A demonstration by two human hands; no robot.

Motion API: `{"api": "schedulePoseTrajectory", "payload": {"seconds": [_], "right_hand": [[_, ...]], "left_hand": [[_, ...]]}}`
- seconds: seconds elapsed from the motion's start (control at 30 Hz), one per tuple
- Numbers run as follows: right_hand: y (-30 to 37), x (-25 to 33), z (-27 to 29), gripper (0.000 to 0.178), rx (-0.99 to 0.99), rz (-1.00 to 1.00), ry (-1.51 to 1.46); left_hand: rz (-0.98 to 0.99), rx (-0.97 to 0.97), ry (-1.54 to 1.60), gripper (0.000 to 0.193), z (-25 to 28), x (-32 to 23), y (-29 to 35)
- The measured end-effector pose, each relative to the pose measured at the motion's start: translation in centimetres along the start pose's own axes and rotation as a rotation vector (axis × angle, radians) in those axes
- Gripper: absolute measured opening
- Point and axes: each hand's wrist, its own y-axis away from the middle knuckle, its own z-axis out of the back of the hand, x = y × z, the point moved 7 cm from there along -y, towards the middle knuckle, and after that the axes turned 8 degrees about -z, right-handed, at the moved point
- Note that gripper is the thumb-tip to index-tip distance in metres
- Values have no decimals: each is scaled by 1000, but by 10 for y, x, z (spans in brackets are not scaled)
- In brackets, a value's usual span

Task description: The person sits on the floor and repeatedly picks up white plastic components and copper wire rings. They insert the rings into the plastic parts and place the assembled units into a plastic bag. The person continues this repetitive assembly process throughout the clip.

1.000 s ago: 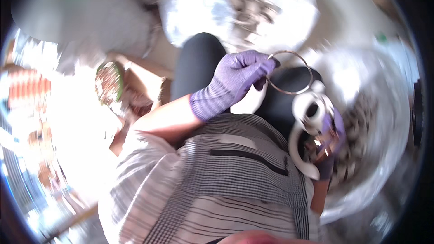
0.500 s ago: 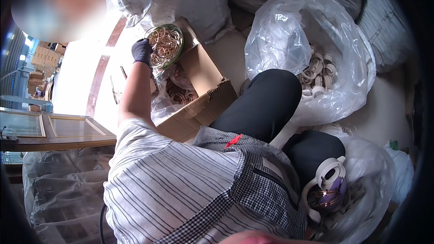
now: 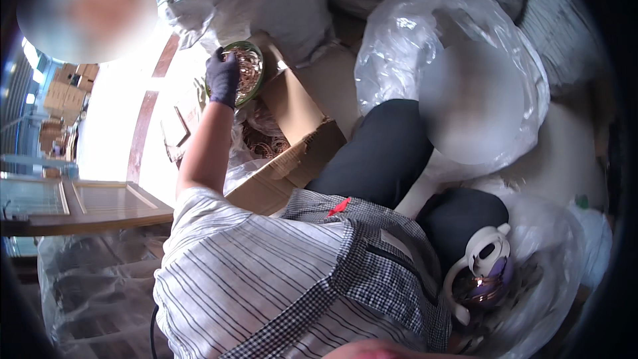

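Green-edged, our bowl (image 3: 261, 68) of thin metal rings (image 3: 249, 70) sits at the far end of the cardboard box (image 3: 299, 103). Our left hand (image 3: 224, 78) is over it, but we cannot tell if it pinches one; our right hand (image 3: 495, 277) grips a white plastic piece (image 3: 473, 249) near our knee (image 3: 458, 216).

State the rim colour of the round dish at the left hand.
Green; the round dish shows it best in the head view.
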Motion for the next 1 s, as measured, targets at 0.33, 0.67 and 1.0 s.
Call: {"api": "schedulePoseTrajectory", "payload": {"seconds": [0.33, 0.67, 1.0], "right_hand": [[-8, 79, 11, 31, -89, 160, -79], [-22, 40, 28, 33, -208, -17, -328], [-3, 56, 47, 60, -175, 220, -104]], "left_hand": [[-941, 994, 1226, 48, 60, -435, 310], [-661, 1921, 1609, 29, 68, -506, 438], [194, 2017, 1452, 14, 39, -486, 441]]}}
